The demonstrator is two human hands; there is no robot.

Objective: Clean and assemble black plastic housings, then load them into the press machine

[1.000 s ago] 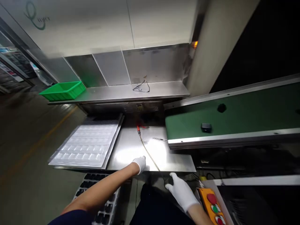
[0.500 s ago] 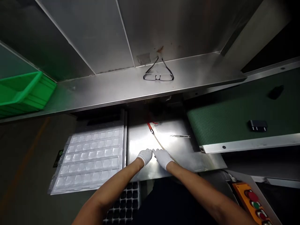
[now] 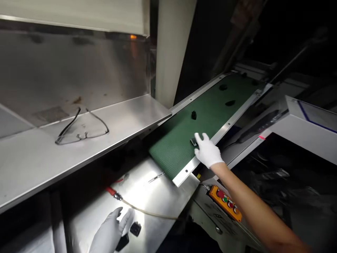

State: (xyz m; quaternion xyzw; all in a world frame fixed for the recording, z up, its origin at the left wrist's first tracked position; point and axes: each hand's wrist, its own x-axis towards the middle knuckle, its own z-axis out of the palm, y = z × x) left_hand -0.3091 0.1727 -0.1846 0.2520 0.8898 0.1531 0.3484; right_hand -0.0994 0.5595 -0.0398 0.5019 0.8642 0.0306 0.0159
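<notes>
My right hand, in a white glove, reaches onto the green conveyor belt with its fingers around a small black part near the belt's near edge. My left hand, also gloved, rests open on the steel worktable at the bottom of the view. Two small black parts lie by its fingers: one just right of them, another partly under the hand. Further black parts ride up the belt.
A pair of glasses lies on the steel shelf at left. A hose with a red fitting and tweezers lie on the worktable. An orange button box sits below the belt's end. A white machine housing stands at right.
The view swung right toward the belt. My right hand left the worktable and reached to a black part on the belt. My left hand stayed on the table, where two black parts now lie.
</notes>
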